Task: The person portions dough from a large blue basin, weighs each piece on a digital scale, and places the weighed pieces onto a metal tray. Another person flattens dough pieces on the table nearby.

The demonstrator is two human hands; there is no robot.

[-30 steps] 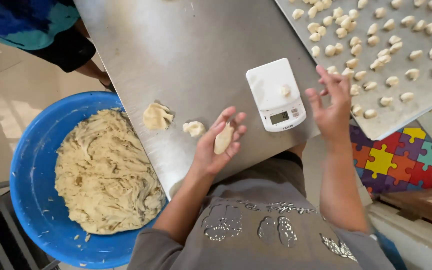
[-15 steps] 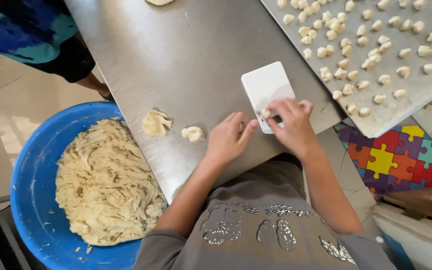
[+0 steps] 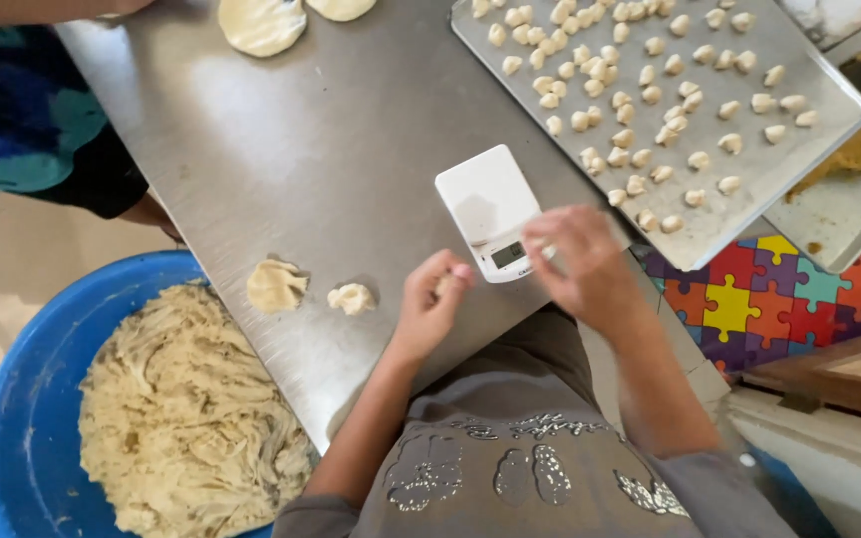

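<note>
Head view, read from left to right, took in a blue tub heaped with pale shaggy dough at the lower left, below the edge of a steel table; on the table just right of the tub lay a flattened dough scrap and, just beside it, a smaller lump, both well left of the hands; the left hand came next, its fingers curled shut around a small dough piece of which only a pale sliver showed between thumb and forefinger; that piece sat at the table's near edge, just left of a white kitchen scale, so the scale's platform lay up and to the right of it, and the left hand was the nearer of the two to the platform's bare top; the scale's long axis ran from upper left to lower right, its display end toward the person; the right hand hovered over that display corner, fingers bunched together, and whether anything was pinched in them could not be told; further right, a metal tray carried rows of small shaped dough pieces, well apart from both hands; another person's patterned sleeve showed at the far left, keeping clear of the scale.
</note>
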